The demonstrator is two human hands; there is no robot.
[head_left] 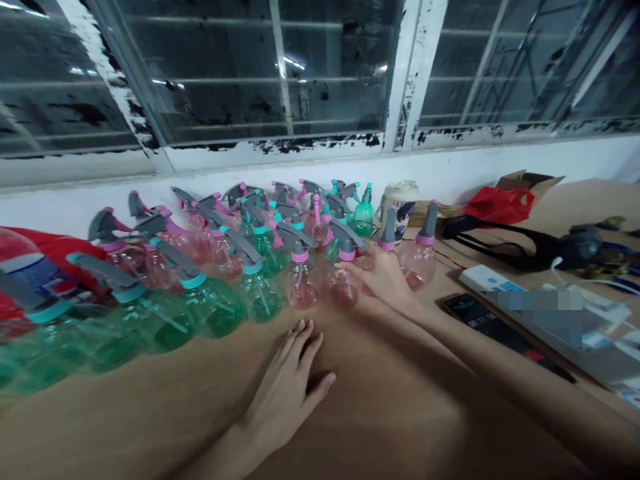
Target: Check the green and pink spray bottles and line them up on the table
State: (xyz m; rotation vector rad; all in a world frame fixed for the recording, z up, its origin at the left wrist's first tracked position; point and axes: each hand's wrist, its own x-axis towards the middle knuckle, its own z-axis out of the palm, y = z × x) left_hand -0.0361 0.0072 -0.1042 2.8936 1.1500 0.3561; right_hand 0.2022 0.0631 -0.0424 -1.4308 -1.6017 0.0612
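Note:
My right hand (384, 275) reaches to the row of spray bottles, its thumb and fingers closed round the neck of a pink spray bottle (343, 290) with a grey trigger head. Another pink bottle (301, 288) stands just left of it. Two more pink-collared bottles, one a clear pink bottle (419, 263), are behind and right of this hand. Palm down on the table, my left hand (287, 380) lies with its fingers stretched out, holding nothing. Beyond its fingertips is a green spray bottle (261, 300) with a turquoise collar.
Several more green and pink spray bottles fill the left and back, beside a red-wrapped drink bottle (45, 270). A paper cup (400, 200) stands by the wall. On the right lie a phone (500, 330), a white power bank (493, 279), a black strap (510, 240) and a red bag (503, 202).

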